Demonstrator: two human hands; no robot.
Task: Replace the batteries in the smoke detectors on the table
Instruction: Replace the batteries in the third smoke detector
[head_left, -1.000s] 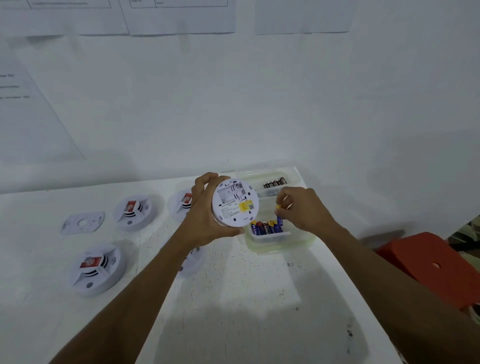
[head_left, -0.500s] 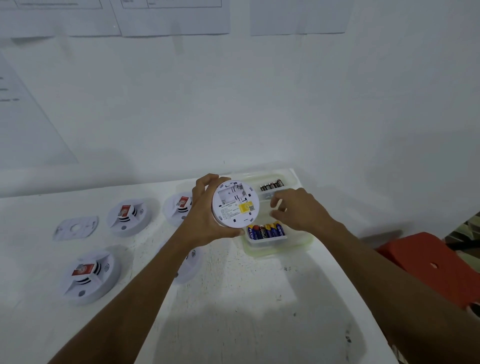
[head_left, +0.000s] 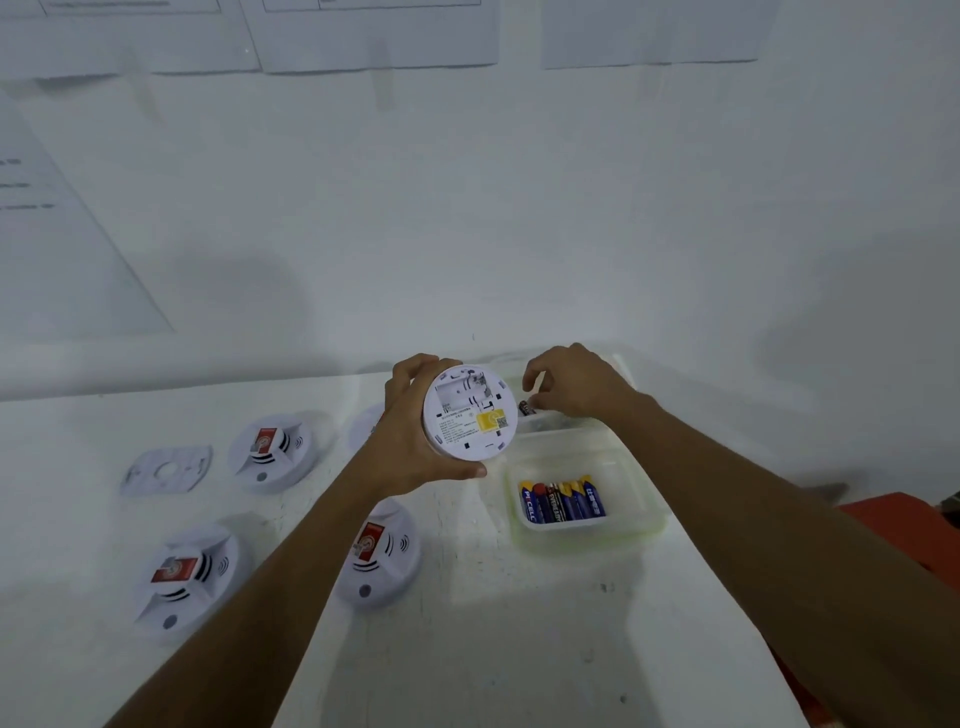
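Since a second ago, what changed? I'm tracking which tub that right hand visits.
The right hand moved from the near tub of blue batteries back to the far tub, fingers at a dark battery. The left hand kept its grip on the opened detector.

The white counter (head_left: 519, 649) carries three smoke detectors face up (head_left: 272, 451) (head_left: 187, 574) (head_left: 378, 555), a fourth half hidden behind an arm (head_left: 363, 428), a flat mounting plate (head_left: 166, 470) and two clear trays of batteries (head_left: 649, 512) (head_left: 550, 423).
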